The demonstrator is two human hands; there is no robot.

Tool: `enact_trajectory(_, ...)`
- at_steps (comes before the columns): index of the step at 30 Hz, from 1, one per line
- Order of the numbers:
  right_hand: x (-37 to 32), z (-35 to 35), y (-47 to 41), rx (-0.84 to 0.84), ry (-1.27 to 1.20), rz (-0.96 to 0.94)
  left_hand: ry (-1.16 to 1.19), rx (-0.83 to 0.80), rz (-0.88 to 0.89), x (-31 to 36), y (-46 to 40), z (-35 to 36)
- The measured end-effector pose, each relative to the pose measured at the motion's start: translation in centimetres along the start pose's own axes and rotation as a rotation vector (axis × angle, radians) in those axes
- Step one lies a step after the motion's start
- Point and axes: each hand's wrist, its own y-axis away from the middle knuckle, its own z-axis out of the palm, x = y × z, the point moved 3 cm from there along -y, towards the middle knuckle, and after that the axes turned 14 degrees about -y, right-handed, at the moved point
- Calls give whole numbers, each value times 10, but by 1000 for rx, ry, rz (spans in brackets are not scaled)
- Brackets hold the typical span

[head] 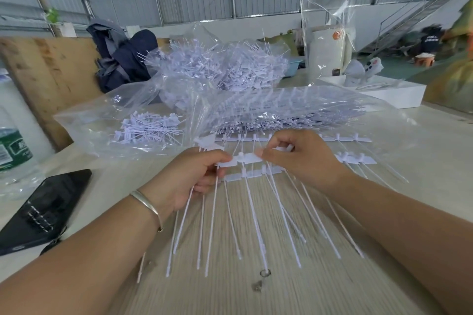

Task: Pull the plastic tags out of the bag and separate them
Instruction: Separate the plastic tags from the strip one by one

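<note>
Bright, even daylight, soft shadows.
Wide-angle bending at the edges; motion blur smears the right background; mild glare on plastic.

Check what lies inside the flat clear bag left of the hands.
The flat clear bag holds a small loose pile of separated tags. Whether anything lies beneath that pile cannot be seen.

Bare desk [230, 294] lay open toward the person; a phone [43, 210] blocked the left, heaped tag bags [281, 107] the far side.
</note>
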Motion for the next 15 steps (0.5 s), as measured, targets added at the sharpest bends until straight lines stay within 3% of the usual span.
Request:
enact_trajectory(11,-13,5,6,-87,66,-15,-312,-28,99,5,5,9)
enact_trajectory(15,-11,1,6,-84,100,-40,-543,194,115,0,-2,0)
